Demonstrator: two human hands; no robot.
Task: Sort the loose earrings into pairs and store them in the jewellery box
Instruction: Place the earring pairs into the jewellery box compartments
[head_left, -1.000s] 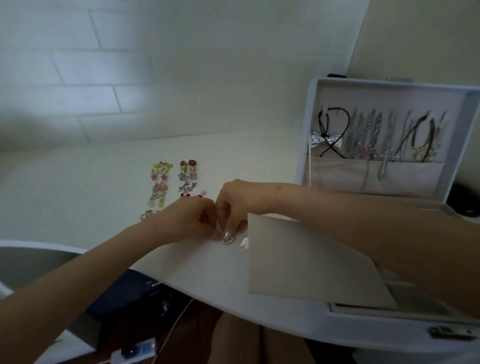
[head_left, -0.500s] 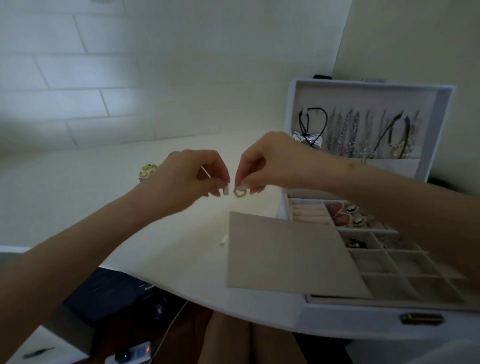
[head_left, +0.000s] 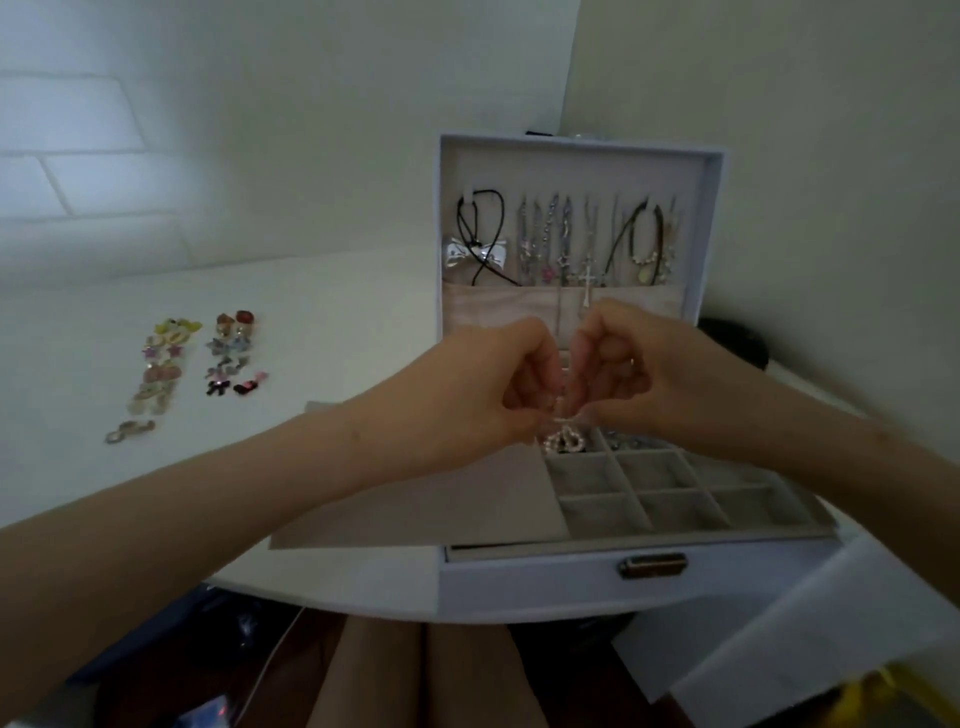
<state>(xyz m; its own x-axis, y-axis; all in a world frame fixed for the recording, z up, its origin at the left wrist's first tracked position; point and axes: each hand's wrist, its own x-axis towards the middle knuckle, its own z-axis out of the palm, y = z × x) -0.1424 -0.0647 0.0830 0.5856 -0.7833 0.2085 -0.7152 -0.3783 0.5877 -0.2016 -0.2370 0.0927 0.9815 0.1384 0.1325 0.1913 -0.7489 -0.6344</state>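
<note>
A white jewellery box (head_left: 545, 579) stands open on the table, its grey tray of small compartments (head_left: 660, 499) facing me. My left hand (head_left: 483, 395) and my right hand (head_left: 644, 374) meet over the tray's back left corner, fingertips together. Each pinches the top of a pearl heart earring (head_left: 563, 439), and the pair dangles side by side just above a compartment. Loose colourful earrings (head_left: 171, 364) lie in two columns on the white table at the left, with a second column (head_left: 234, 351) beside them.
The raised lid (head_left: 576, 166) holds several necklaces on hooks above a fabric pocket. A grey flat insert (head_left: 415, 499) lies on the table left of the tray. A metal latch (head_left: 652, 565) sits on the box front. The table's curved edge runs close to my lap.
Both hands picked up the heart earrings from the table, lifted them, and have carried them right and down to the box's tray. The view swung toward the box.
</note>
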